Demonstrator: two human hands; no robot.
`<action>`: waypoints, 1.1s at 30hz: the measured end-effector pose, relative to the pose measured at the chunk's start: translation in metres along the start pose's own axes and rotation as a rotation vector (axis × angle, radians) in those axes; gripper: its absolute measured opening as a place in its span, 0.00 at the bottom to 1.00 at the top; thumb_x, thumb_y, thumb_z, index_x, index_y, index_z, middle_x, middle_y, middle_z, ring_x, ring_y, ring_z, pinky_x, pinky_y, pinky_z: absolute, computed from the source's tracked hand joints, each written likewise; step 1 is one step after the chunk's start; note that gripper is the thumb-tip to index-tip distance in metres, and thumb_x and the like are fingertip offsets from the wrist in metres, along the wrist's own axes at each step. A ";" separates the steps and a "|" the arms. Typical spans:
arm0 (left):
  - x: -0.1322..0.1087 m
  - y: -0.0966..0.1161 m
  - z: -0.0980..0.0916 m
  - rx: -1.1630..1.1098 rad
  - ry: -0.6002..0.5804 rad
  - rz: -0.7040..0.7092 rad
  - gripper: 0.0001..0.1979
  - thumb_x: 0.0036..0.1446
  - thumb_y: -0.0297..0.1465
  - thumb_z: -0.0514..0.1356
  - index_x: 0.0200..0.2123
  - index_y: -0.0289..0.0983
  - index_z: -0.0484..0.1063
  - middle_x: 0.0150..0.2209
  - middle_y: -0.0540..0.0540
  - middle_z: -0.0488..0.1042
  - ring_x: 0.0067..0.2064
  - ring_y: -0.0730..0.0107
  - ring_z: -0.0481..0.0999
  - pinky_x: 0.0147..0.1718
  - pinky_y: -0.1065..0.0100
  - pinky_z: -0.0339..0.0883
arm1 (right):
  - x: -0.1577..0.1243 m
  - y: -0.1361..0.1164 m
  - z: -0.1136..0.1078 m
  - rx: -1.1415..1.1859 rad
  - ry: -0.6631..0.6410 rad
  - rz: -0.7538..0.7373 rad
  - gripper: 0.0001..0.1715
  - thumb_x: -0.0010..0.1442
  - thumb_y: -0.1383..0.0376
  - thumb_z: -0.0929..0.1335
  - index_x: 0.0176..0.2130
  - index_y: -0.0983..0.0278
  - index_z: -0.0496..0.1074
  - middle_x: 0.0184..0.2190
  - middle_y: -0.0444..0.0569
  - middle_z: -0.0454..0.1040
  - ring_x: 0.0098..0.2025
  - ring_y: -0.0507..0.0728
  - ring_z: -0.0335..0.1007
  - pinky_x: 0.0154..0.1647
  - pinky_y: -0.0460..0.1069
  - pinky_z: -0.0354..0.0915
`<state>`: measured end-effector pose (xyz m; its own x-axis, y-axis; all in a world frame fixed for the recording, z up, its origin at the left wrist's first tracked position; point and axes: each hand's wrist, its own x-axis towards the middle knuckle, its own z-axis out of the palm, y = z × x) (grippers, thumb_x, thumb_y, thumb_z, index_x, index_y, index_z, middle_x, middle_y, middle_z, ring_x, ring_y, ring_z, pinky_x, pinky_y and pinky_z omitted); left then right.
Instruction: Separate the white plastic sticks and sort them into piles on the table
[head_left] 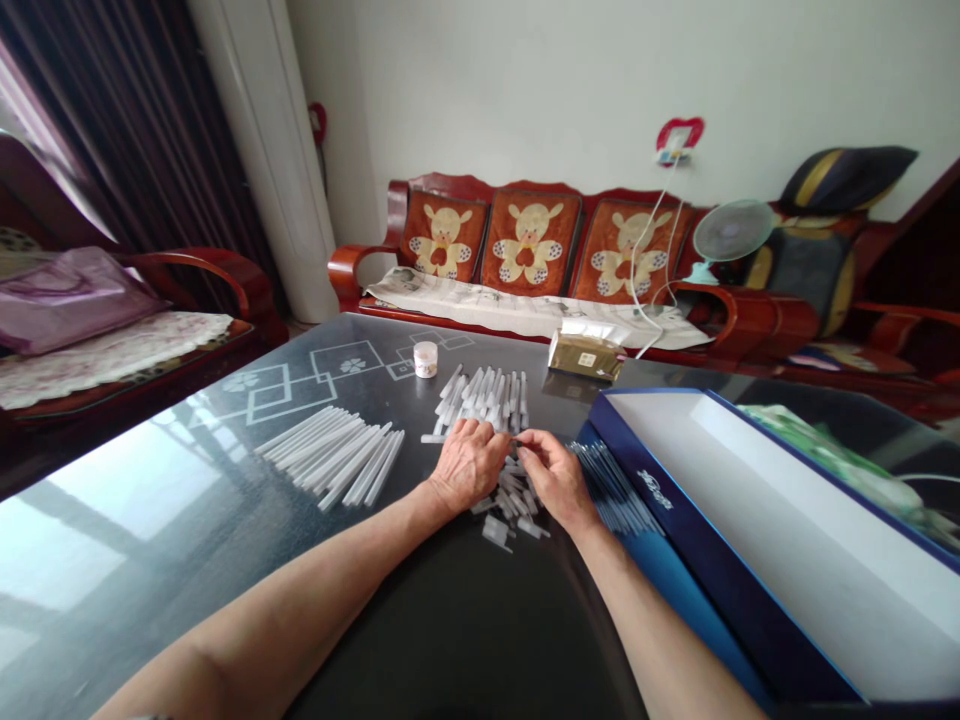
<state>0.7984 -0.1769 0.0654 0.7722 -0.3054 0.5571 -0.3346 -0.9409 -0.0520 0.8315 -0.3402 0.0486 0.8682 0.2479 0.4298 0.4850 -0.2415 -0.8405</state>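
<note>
My left hand [471, 463] and my right hand [556, 478] meet over the middle of the dark table, fingers closed around something small and dark between the fingertips; I cannot make out what. Right under them lies a scatter of small translucent plastic pieces [516, 497]. Beyond my left hand is a pile of short white tube-like pieces [491, 390]. Longer white sticks [337, 450] lie side by side to the left. To the right of my right hand, thin dark rods [611, 485] rest in a row beside a blue box.
The open blue box [810, 500] with a white inside takes up the table's right side, a green-and-white bag [832, 460] behind it. A small white jar [425, 359] and a gold tissue pack [586, 357] stand at the back. Beyond is a wooden sofa [352, 265].
</note>
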 end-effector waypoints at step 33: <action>0.000 -0.002 0.000 -0.001 -0.001 0.034 0.13 0.65 0.33 0.48 0.36 0.39 0.72 0.31 0.45 0.68 0.35 0.63 0.65 0.36 0.62 0.54 | 0.000 -0.003 0.002 -0.089 0.080 -0.094 0.13 0.56 0.61 0.66 0.42 0.63 0.70 0.40 0.51 0.73 0.40 0.57 0.71 0.37 0.50 0.68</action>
<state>0.7993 -0.1753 0.0654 0.7606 -0.3377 0.5545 -0.3616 -0.9297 -0.0701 0.8298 -0.3373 0.0505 0.8222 0.1988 0.5334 0.5691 -0.3035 -0.7642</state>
